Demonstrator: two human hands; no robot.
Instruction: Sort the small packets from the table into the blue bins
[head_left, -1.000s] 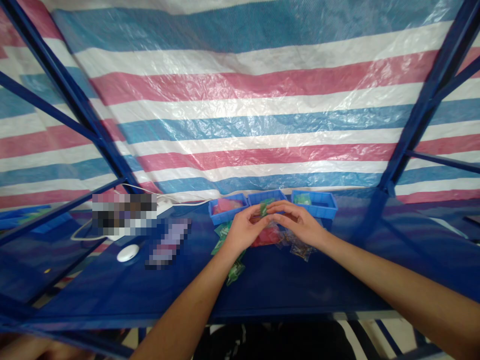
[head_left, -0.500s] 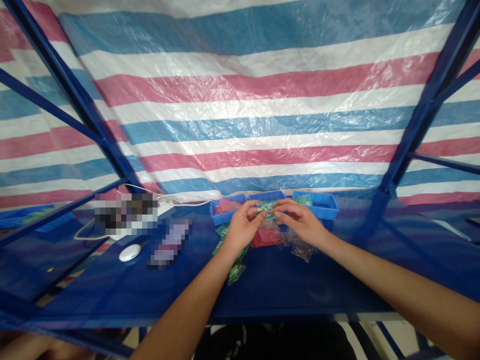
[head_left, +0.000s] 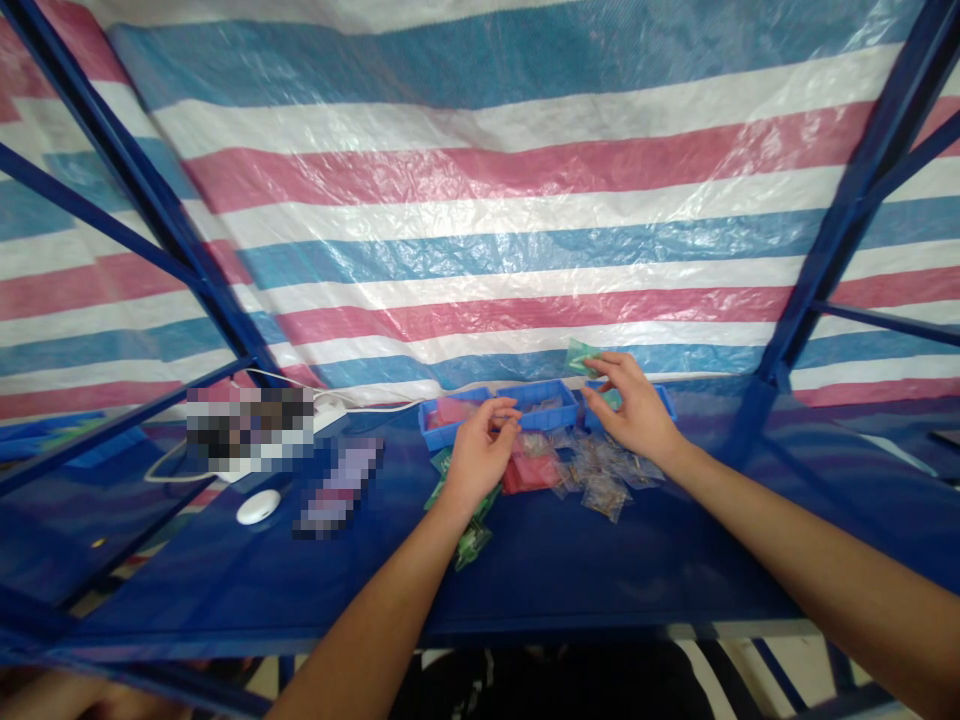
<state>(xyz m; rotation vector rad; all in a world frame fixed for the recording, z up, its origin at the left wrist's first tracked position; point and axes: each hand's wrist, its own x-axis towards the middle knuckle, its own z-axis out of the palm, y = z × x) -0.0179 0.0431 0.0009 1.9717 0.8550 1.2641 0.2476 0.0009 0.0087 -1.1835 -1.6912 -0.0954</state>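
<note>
My left hand [head_left: 482, 450] hovers over the near side of the trays, its fingers loosely curled and nothing visible between them and the thumb. Farther right, my right hand [head_left: 634, 410] is open above the right blue tray [head_left: 664, 400], thumb spread away from the fingers. A small green plastic bag [head_left: 580, 356] is in the air at its fingertips, beyond the thumb's reach. Under and beside my left hand lie green bags [head_left: 472, 543]. Red bags [head_left: 531, 473] lie between the hands, and clear bags with small brownish contents [head_left: 604, 493] are below my right hand.
A left blue tray [head_left: 439, 436] holds red bags, and a middle blue tray [head_left: 553, 408] holds clear ones. On the table's left are a white oval case [head_left: 259, 507], a blurred-out flat object [head_left: 341, 485] and a white power strip [head_left: 330, 412]. Blue frame posts [head_left: 817, 270] flank the striped sheet.
My hands have come apart. The right hand moved right and up to the right tray, and the green bag that was between both hands is now at its fingertips. The left hand stayed nearly in place.
</note>
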